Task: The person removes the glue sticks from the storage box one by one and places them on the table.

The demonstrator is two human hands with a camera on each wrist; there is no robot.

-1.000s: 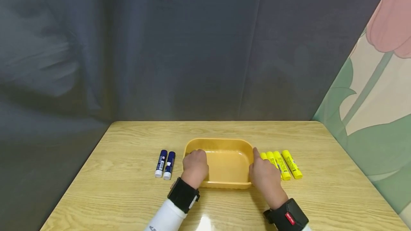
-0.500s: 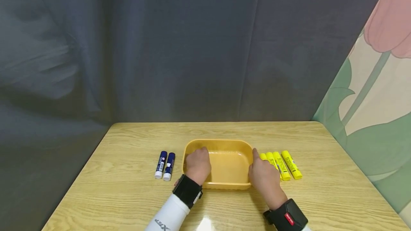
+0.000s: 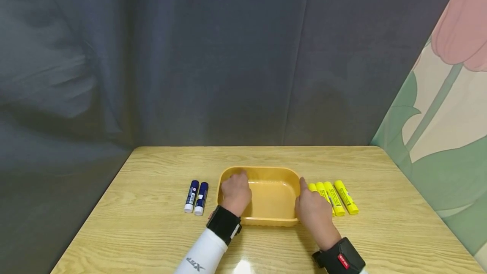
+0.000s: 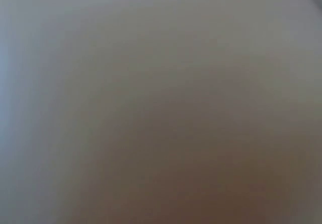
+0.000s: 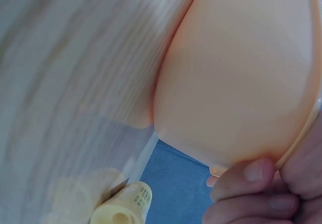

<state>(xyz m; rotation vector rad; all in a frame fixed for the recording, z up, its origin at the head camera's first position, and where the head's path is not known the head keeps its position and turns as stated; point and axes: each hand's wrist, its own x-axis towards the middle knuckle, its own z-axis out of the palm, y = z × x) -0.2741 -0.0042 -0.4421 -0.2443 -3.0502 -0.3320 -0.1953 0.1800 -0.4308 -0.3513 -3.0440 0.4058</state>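
A yellow-orange rectangular tray [image 3: 274, 200] sits mid-table. My left hand [image 3: 236, 193] reaches over its left side and into it, back of the hand up. Its fingertips are hidden and the left wrist view is only a blur, so I cannot tell whether it holds anything. At the tray's right end my right hand [image 3: 315, 210] grips the rim. The right wrist view shows fingers [image 5: 251, 181] curled against the outer wall. Left of the tray lie two dark blue glue sticks [image 3: 192, 196] with white ends. Several yellow glue sticks [image 3: 346, 198] lie to the right, partly behind the right hand.
The wooden table [image 3: 152, 240] backs onto a dark grey curtain [image 3: 236, 62]. A flower-patterned panel [image 3: 452, 138] stands along the right side. Both wrists carry black bands, and a white sleeve [image 3: 201, 253] covers the left forearm.
My left hand has shifted slightly rightward and deeper into the tray. The right hand keeps its grip on the rim; tray and glue sticks stay where they were.
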